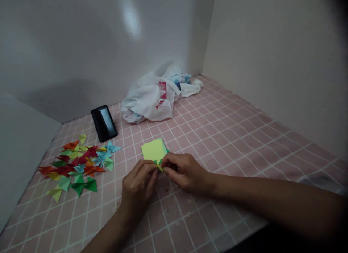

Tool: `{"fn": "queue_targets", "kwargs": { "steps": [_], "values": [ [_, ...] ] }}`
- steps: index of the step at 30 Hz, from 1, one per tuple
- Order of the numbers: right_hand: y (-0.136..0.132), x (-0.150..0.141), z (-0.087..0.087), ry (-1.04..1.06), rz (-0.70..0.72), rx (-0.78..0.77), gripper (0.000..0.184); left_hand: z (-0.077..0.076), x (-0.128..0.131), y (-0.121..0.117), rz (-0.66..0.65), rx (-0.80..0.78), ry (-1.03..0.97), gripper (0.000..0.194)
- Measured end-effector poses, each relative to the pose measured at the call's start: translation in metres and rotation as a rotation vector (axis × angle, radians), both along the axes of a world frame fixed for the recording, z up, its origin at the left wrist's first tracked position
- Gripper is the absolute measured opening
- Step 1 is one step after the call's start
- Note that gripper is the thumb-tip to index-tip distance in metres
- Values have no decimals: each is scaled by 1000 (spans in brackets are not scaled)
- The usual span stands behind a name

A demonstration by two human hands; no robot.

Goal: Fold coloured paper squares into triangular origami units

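Left forearm [107, 236] nearest, coming in from the bottom edge. Far left on pink grid-pattern tiled counter [217, 144]: loose pile of folded origami pieces [76, 166], red, orange, green, blue, yellow, many already folded into pointed triangular shapes. Just above the pile, black phone-like slab [104, 123], lying apart from it. Left hand [138, 189] curled, fingers closed in, pinching near corner of yellow-green paper square [152, 150], green sheet [166, 150] showing under it. Paper sits on the counter between the hands, not finished like the pile, exact fold hidden by fingers. Roughly square, no clear long axis, one corner pointing at the person. Behind it, white plastic bag [146, 100]. Right hand [185, 173] also mostly closed, fingertips on same corner, right forearm [272, 198] running off right.
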State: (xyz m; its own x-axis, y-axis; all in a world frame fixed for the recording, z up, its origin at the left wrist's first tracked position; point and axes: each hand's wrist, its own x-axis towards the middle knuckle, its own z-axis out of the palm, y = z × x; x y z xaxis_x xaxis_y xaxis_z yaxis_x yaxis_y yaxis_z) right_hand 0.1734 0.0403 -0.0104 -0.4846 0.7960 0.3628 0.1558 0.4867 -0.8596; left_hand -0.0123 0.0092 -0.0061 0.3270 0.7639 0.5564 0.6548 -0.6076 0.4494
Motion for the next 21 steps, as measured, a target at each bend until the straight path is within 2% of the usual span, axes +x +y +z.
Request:
{"fn": "queue_targets", "kwargs": {
  "steps": [10, 21],
  "values": [
    [1, 3, -3, -123, -7, 339, 12, 0, 0, -4, 15, 63, 124, 12],
    [1, 2, -3, -102, -10, 304, 11, 1, 1, -3, 7, 71, 129, 11]
  ]
}}
